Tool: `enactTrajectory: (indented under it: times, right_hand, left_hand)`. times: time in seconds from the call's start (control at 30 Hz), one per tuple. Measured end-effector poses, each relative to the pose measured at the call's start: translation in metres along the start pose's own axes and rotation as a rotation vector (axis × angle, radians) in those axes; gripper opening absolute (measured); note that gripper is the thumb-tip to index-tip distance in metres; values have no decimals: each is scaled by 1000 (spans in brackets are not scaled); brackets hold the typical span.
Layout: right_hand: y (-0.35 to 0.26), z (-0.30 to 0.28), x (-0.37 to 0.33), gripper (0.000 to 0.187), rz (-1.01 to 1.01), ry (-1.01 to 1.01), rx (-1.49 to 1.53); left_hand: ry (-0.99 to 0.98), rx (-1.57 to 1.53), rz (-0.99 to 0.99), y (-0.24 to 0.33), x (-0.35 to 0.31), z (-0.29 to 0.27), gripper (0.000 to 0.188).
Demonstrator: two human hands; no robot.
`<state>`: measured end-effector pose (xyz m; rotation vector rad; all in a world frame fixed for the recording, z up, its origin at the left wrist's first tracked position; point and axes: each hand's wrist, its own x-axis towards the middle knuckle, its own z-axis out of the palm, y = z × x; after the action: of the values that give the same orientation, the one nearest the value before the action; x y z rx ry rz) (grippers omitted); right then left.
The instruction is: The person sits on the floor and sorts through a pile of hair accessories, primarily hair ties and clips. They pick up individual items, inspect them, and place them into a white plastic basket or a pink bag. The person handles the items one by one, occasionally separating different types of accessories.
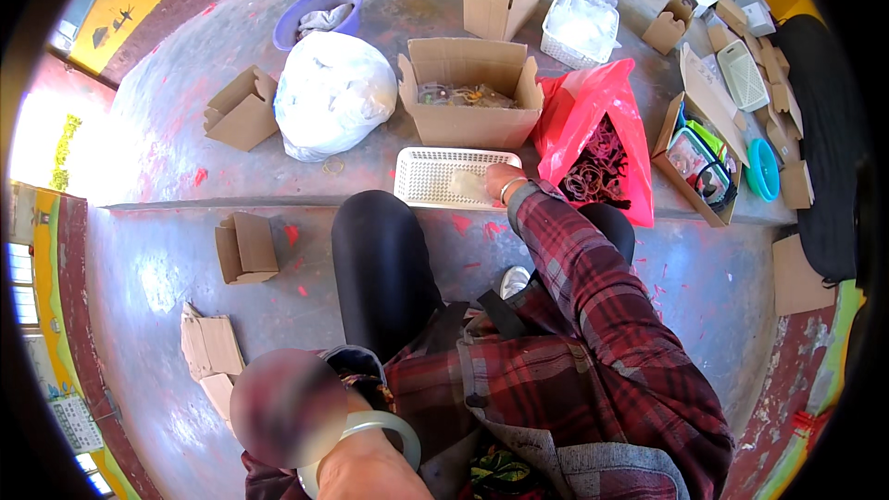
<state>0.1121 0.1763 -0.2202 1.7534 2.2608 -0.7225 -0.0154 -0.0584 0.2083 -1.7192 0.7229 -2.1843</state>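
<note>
My right hand (503, 181) reaches down to the right end of a shallow white plastic basket (421, 176). Its fingers are bent together at a small translucent plastic bag (469, 186) lying in the basket, and they seem to grip its edge. My left hand (370, 474) is raised close at the lower edge, with a pale bangle (407, 440) around the wrist. The left fingers run out of the picture, so what they do is hidden.
Behind the basket stands an open cardboard box (470, 126) with small bagged items. Right of it slumps a red plastic bag (619, 93) of dark pink pieces; left, a stuffed white bag (335, 93). A step edge (213, 205) crosses the floor. More boxes (699, 162) line the right.
</note>
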Motion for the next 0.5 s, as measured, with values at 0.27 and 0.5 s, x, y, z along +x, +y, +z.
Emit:
enactTrajectory:
  times: [0.27, 0.5]
  right_hand:
    - [-11, -12, -10, 30, -98, -88, -109]
    - [-8, -5, -5, 30, -49, 45, -65]
  left_hand:
    - [-49, -25, 9, -4, -5, -4, 32]
    - [-37, -13, 3, -6, -4, -4, 32]
